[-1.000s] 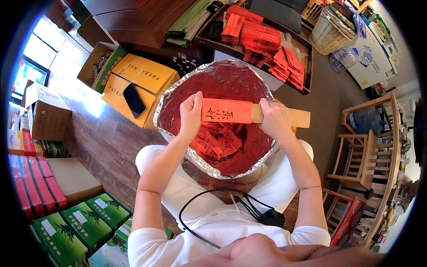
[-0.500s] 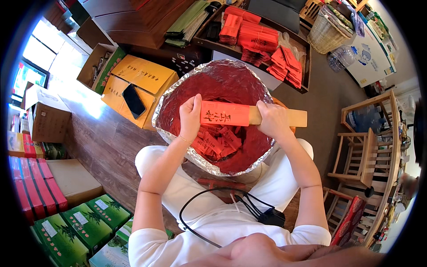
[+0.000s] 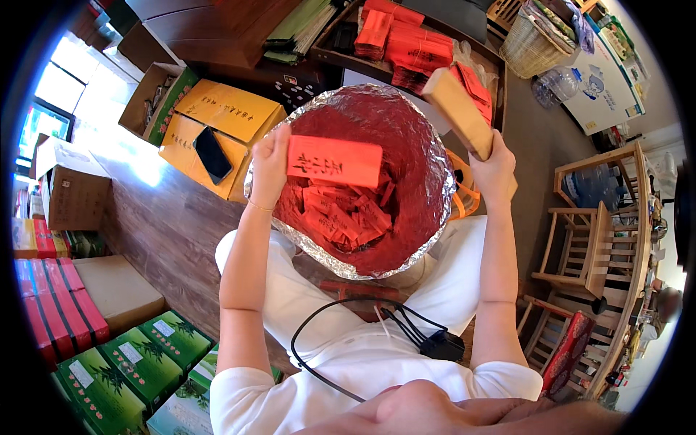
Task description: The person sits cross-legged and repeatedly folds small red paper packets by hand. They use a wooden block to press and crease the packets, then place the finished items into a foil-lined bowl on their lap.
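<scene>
My left hand (image 3: 271, 165) is closed on one end of a flat red paper sleeve (image 3: 333, 161) with dark lettering. The sleeve hangs over a large round tub (image 3: 439, 217) with a foil-covered rim and a red inside. Folded red paper packets (image 3: 346, 223) lie heaped at its bottom, partly hidden by the sleeve. To the right of the tub, my right hand (image 3: 496, 174) grips a tan wooden block (image 3: 457, 107), tilted up toward the far left and apart from the sleeve.
Beyond the tub, a wooden tray (image 3: 500, 87) holds stacks of red sleeves (image 3: 417, 52). A phone (image 3: 213, 155) lies on a yellow box (image 3: 190, 145) at left. Green boxes (image 3: 141, 362) stand near left. Wooden chairs (image 3: 580, 243) and a wicker basket (image 3: 535, 40) are at right.
The wooden block has come out of the red sleeve. My right hand has moved right with the block and tilted it up; my left hand has shifted left with the sleeve.
</scene>
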Available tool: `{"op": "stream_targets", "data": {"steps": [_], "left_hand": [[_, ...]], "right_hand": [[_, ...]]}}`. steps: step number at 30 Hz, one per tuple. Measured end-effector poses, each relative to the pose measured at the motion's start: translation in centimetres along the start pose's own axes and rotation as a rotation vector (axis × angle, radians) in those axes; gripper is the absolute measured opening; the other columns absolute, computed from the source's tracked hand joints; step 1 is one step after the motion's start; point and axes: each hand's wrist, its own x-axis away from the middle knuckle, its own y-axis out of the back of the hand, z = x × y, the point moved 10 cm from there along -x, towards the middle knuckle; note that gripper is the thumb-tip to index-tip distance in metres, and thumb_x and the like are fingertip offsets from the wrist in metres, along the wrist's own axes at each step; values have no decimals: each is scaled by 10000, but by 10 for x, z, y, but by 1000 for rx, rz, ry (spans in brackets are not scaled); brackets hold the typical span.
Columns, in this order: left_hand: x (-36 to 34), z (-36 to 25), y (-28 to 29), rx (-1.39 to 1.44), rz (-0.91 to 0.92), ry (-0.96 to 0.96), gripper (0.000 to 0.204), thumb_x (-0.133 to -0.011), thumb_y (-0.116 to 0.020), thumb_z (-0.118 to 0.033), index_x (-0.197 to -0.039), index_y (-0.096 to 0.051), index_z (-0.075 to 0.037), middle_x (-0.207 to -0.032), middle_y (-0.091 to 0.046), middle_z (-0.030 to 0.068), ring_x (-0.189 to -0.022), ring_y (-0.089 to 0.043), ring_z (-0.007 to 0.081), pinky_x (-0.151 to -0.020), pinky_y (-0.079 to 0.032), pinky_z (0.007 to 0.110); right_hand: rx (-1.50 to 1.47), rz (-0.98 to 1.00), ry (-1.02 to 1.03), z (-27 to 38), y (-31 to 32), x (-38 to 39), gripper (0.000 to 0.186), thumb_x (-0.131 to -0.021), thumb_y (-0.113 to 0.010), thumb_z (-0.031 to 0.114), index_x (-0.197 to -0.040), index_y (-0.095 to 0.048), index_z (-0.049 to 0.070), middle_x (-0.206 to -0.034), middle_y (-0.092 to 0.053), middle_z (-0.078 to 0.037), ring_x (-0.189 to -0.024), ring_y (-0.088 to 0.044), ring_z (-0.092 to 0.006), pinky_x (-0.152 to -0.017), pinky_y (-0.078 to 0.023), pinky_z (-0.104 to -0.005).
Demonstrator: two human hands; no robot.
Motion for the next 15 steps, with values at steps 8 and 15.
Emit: {"op": "stream_targets", "data": {"steps": [8, 15], "left_hand": [[22, 5, -66, -796, 439, -132, 472, -942, -514, -385, -687, -635, -7, -680, -613, 215, -696, -606, 417, -645, -476, 487], [36, 18, -71, -970, 521, -109, 429, -882, -584, -436, -772, -688, -35, -782, -671, 181, -773, -651, 361, -705, -512, 450]], "right_hand": [[-99, 55, -198, -20, -5, -4, 329, -745, -726, 204, -996, -588, 42, -835, -663, -199, -830, -647, -390, -723, -498, -424], [-71, 25, -457, -96, 12, -56, 497, -746, -736, 275, -1138, -539, 40, -967, -682, -192, -928, -665, -347, -807, -509, -407]]}}
